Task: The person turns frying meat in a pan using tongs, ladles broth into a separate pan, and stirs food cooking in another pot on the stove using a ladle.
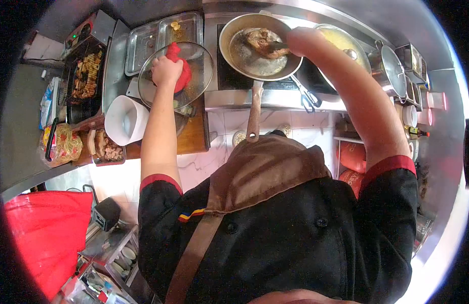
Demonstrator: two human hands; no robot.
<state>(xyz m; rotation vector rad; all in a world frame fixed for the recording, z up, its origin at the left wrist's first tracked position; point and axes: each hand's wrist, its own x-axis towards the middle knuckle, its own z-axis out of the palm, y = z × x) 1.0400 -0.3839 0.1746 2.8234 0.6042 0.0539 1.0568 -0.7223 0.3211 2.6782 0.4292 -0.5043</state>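
My left hand [166, 71] is closed on a bunched red cloth [183, 78] at the middle of a round glass lid [200, 63]. The lid's knob, if any, is hidden under the cloth. Over the right rim of a frying pan [234, 58], my right hand [301, 41] grips a dark utensil [279, 46], its kind mostly hidden. The utensil touches a browned piece of meat [259, 39] lying in bubbling liquid. The pan sits on the cooktop, its long handle [255, 106] pointing toward my body.
Kitchen scissors [308, 96] hang over the counter edge beside the pan. A lidded pan [341, 43] and a steel pot [389, 68] stand right. Leftward are metal trays [141, 48], a white container [124, 121], a box of meat pieces [110, 151] and a black fryer [82, 109].
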